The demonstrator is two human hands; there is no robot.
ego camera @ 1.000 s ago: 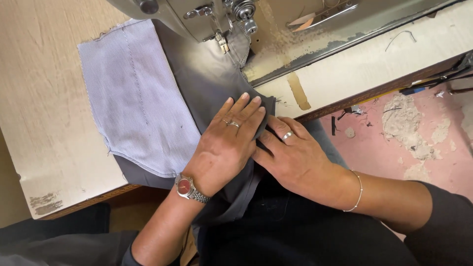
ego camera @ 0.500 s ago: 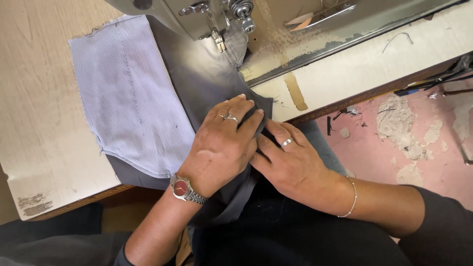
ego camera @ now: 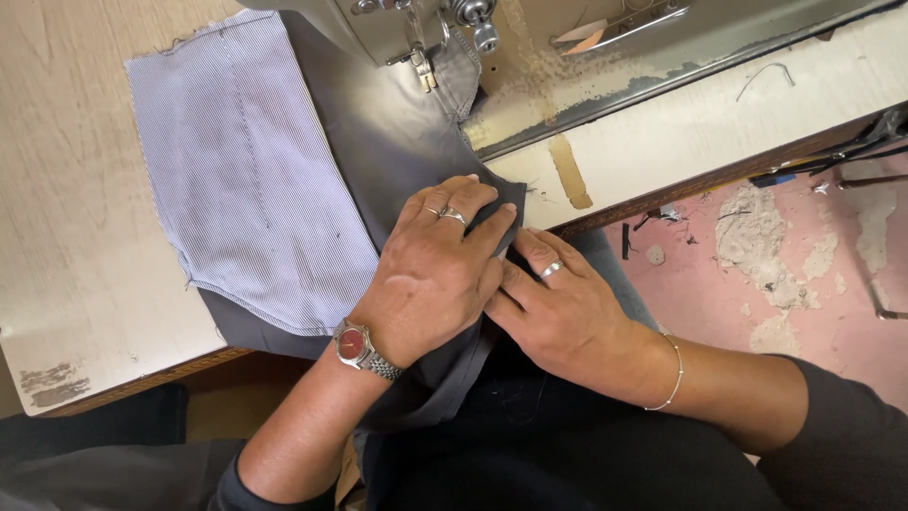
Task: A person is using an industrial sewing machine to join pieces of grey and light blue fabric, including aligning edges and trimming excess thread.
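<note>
1. dark grey fabric (ego camera: 397, 161) is already laid under the presser foot (ego camera: 423, 68) of the sewing machine (ego camera: 567, 57), with the pale striped lining piece (ego camera: 246, 170) lying flat on top of it, off to one side
2. left hand (ego camera: 435, 279) is spread flat, pinning the grey edge to the table (ego camera: 66, 237), gripping nothing
3. right hand (ego camera: 567, 317) has its fingers tucked under the left hand, looks like it's folding that edge; can't tell if it's actually pinching
4. stitching at this fold looks not started yet, so I'd say early on
</note>
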